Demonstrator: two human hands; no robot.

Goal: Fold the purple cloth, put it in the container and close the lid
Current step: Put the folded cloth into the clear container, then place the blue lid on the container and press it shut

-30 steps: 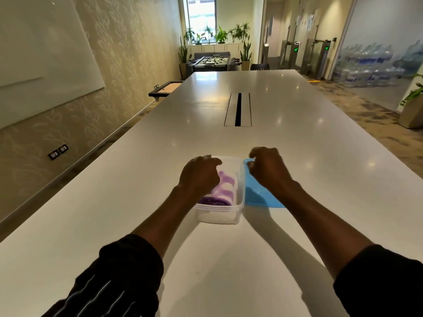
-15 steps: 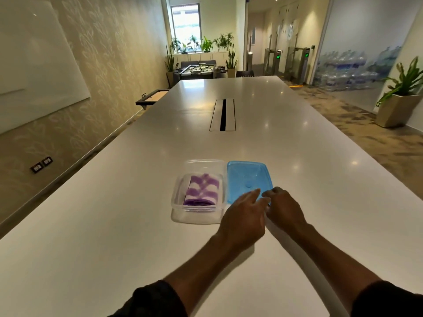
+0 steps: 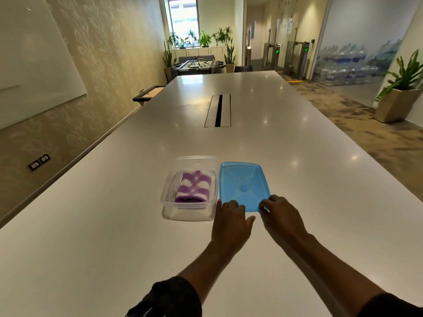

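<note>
A long white surface (image 3: 297,179) is holding everything. The folded purple cloth (image 3: 194,186) is already sitting in the container (image 3: 190,211). The left hand (image 3: 231,223) and right hand (image 3: 279,213) are pinching the blue lid's (image 3: 242,181) near edge, and closing is still waiting.

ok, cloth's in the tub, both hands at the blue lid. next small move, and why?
Probably lift the flat blue plastic lid by its near edge and carry it left over the clear plastic container. The folded purple-and-white cloth already lies inside, the container is open, and the lid rests beside it on the white table. Left hand and right hand both touch that near edge.
</note>
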